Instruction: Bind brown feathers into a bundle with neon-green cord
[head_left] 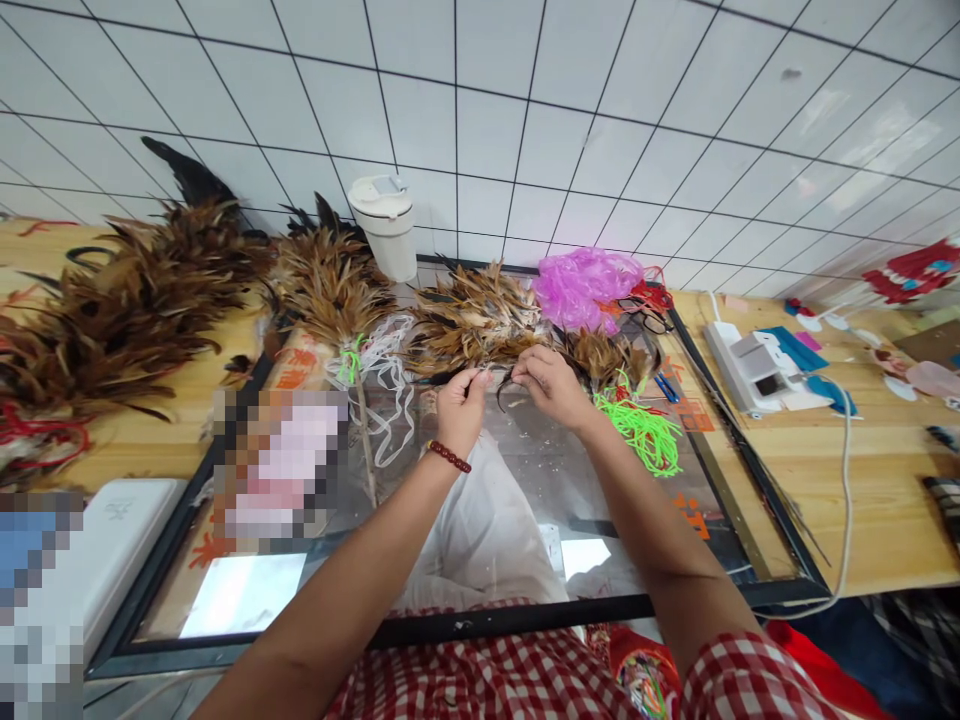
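Note:
My left hand [459, 402], with a red bead bracelet on its wrist, pinches the quill ends of brown feathers [471, 322] lying in a pile just beyond it. My right hand [553, 382] is a few centimetres to the right, fingers closed on the same small bunch of feathers between the two hands. Both hands are over a glass-topped panel with a black frame [465, 625]. A finished feather duster [334, 290] on a stick lies to the left, bound with green cord. Green cord [646, 432] lies just right of my right wrist.
Large heaps of brown feathers [127, 310] cover the wooden table at left. A white lidded cup [386, 225] stands against the tiled wall. A pink plastic bag [581, 285], a white power strip [750, 370] with its cable and small items lie at right.

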